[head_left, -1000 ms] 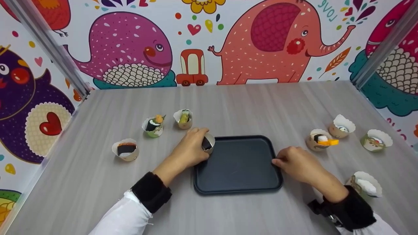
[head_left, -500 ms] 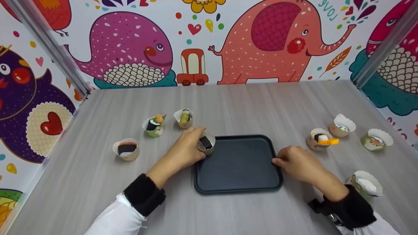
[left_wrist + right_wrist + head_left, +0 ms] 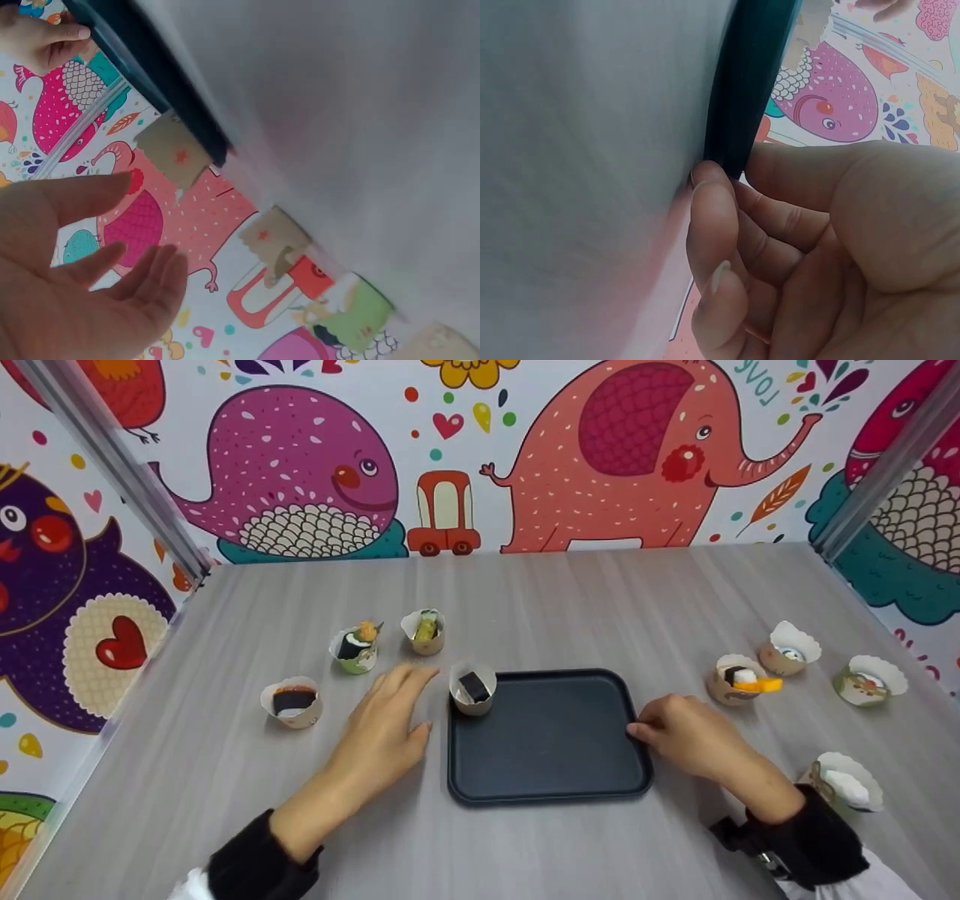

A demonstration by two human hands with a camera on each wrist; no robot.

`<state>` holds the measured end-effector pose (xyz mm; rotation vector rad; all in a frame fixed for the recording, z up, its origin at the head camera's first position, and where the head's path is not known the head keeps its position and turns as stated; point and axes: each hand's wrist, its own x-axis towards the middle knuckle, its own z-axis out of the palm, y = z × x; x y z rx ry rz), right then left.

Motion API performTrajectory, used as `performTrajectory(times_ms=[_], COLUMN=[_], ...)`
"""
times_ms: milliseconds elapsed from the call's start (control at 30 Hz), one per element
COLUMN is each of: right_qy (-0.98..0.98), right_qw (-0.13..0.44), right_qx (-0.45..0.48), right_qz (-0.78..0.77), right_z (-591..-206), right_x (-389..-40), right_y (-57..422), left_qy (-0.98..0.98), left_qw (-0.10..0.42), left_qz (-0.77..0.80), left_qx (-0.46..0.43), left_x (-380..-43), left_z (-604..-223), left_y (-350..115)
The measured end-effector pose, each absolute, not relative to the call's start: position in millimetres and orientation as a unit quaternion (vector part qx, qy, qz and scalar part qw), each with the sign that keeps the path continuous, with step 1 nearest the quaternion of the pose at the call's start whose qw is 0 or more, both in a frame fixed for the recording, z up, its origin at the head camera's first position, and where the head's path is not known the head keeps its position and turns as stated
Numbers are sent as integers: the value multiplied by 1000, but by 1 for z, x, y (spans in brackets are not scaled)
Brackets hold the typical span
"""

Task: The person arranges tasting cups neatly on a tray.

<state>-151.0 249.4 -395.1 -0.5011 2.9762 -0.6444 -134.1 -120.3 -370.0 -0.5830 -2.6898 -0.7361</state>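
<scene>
A dark rectangular tray (image 3: 551, 735) lies on the table. In its far left corner stands a paper cup (image 3: 472, 706) with a black-wrapped piece of sushi (image 3: 474, 687) inside. My left hand (image 3: 382, 727) is just left of the tray, fingers spread and holding nothing; the left wrist view shows a gap between that hand (image 3: 112, 270) and the cup (image 3: 174, 150). On the tray's right edge, my right hand (image 3: 686, 739) pinches the rim between thumb and curled fingers, as the right wrist view shows close up at the tray edge (image 3: 754, 82).
Left of the tray stand three sushi cups: one orange-topped (image 3: 292, 705), one green (image 3: 356, 651) and one at the back (image 3: 425, 634). To the right are several more, including one with a yellow strip (image 3: 739, 681) and one near my right wrist (image 3: 844, 784). Printed panels (image 3: 450, 435) enclose the table.
My left hand has let go of the paper cup and drawn back to the left and nearer, its fingers opening. The cup stays in the tray's corner. My right hand keeps its grip.
</scene>
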Motion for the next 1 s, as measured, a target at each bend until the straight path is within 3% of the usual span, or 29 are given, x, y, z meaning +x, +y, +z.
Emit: performTrajectory(times_ms=[167, 367, 700, 1000], right_qy=[963, 964, 963, 963], right_qw=[29, 27, 25, 26], right_qx=[-163, -166, -171, -170], right_qz=[-212, -207, -208, -206], right_z=[-395, -395, -394, -394], right_x=[-151, -151, -151, -151], right_y=[250, 250, 250, 249], left_qy=[-931, -947, -963, -954], left_qw=[201, 201, 94, 49], left_qz=[-228, -210, -250, -295], left_qx=[-200, -140, -37, 13], left_x=[-126, -123, -138, -149], left_z=[-376, -377, -373, -379], left_y=[-144, -179, -233, -251])
